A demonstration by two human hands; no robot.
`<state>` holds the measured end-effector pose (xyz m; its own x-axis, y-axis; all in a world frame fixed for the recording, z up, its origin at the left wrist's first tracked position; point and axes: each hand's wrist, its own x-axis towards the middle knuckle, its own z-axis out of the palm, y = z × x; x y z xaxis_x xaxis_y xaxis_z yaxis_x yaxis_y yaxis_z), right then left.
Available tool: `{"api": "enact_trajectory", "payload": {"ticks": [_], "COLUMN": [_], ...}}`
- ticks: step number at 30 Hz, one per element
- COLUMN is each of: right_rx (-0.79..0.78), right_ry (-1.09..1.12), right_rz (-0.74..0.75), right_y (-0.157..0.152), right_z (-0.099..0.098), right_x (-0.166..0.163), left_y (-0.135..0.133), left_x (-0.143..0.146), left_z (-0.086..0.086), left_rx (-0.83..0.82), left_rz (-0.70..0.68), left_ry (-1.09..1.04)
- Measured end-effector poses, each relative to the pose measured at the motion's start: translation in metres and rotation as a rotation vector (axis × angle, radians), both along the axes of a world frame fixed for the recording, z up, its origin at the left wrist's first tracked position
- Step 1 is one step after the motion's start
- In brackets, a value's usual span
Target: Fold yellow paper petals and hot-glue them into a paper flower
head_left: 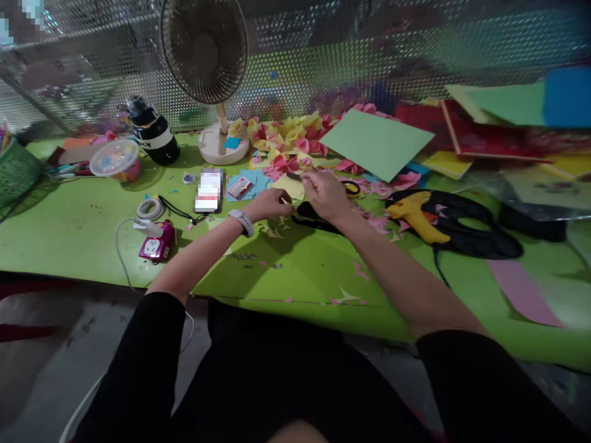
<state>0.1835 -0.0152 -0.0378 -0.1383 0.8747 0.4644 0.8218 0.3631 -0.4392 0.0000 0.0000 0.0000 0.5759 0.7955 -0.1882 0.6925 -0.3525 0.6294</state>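
Both my hands are on a small yellow paper piece point(290, 186) at the table's 12 o'clock. My left hand point(272, 203) pinches its near edge, and my right hand point(325, 194) presses down with fingers together. Best bet here: keep the edges aligned and crease slowly. Folded pink and yellow pieces point(286, 144) are piled just beyond.

Both hands work close together on a green table point(69, 227): the left hand point(272, 204), a white band on its wrist, and the right hand point(325, 194) meet over a small pale yellow paper piece point(289, 187), though the blur hides exactly how the fingers grip it. Just behind them lies a heap of folded pink and yellow paper shapes point(286, 141), with a light green sheet point(376, 144) propped beside it. A yellow glue gun point(413, 212) lies to the right, a small fan point(205, 55) stands behind, and a black bottle point(154, 132) and tape roll point(150, 209) sit at the left.
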Motion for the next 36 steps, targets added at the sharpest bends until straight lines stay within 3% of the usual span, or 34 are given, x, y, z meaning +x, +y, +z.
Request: {"api": "enact_trajectory", "payload": {"ticks": [5, 10, 15, 19, 23, 27, 36], "right_rx": [-0.036, -0.123, 0.029, 0.043, -0.178, -0.414, -0.539], "right_ry": [-0.056, -0.108, 0.004, 0.077, 0.239, 0.409, 0.584], "right_rz": [0.033, 0.051, 0.052, 0.152, 0.311, 0.388, 0.378], "right_y": [-0.004, -0.008, -0.015, -0.028, -0.044, -0.057, -0.075], "right_z": [0.006, 0.015, 0.029, 0.040, 0.050, 0.052, 0.051], "right_x": [-0.002, 0.000, 0.000, -0.008, -0.017, -0.027, -0.041], "left_y": [-0.002, -0.002, 0.004, -0.002, -0.020, -0.037, -0.064], "left_x": [0.014, 0.014, -0.012, -0.045, -0.068, -0.076, -0.072], "left_z": [-0.010, -0.011, 0.002, 0.018, 0.027, 0.024, 0.005], "left_rx": [-0.190, -0.181, -0.067, -0.069, -0.096, -0.192, -0.385], "left_rz": [0.039, 0.076, 0.113, 0.095, 0.106, 0.148, 0.252], "left_ry": [-0.126, -0.067, -0.095, -0.327, -0.504, -0.625, -0.885]}}
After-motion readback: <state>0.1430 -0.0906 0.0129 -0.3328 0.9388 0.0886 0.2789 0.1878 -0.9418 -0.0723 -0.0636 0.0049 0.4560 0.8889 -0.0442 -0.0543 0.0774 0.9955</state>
